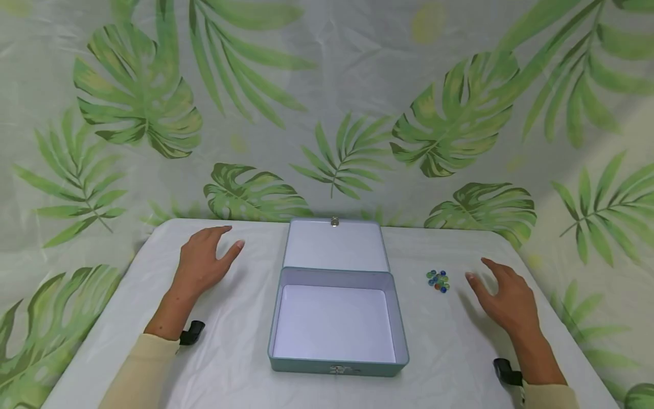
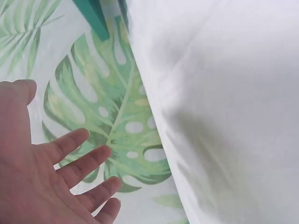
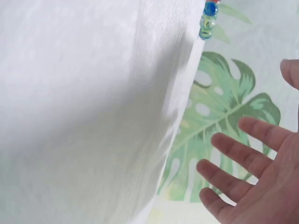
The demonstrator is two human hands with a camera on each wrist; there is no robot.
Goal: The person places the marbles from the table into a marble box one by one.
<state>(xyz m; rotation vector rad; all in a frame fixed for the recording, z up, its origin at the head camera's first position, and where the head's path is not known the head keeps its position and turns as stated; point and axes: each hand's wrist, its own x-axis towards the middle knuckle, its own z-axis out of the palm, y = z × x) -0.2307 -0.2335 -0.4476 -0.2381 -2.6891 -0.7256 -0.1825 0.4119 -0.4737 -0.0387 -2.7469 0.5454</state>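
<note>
In the head view a pale green tin box (image 1: 334, 369) stands in the middle of the table, its lid (image 1: 334, 245) folded back and its white inside bare. A small cluster of glass marbles (image 1: 438, 281), blue, green and one orange-red, lies to the right of the box. My left hand (image 1: 203, 262) hovers left of the box, fingers relaxed and holding nothing. Beyond the marbles on the right, my right hand (image 1: 508, 298) is held with thumb and fingers apart, also with nothing in it. Both wrist views show spread fingers; some marbles (image 3: 208, 21) appear at the top of the right one.
A white cloth (image 1: 225, 363) covers the table. Behind it hangs a curtain (image 1: 352, 74) printed with green leaves. The lid has a metal clasp (image 1: 334, 221), and a latch (image 1: 337, 369) sits on the box's front wall. Each wrist wears a black camera (image 1: 192, 333).
</note>
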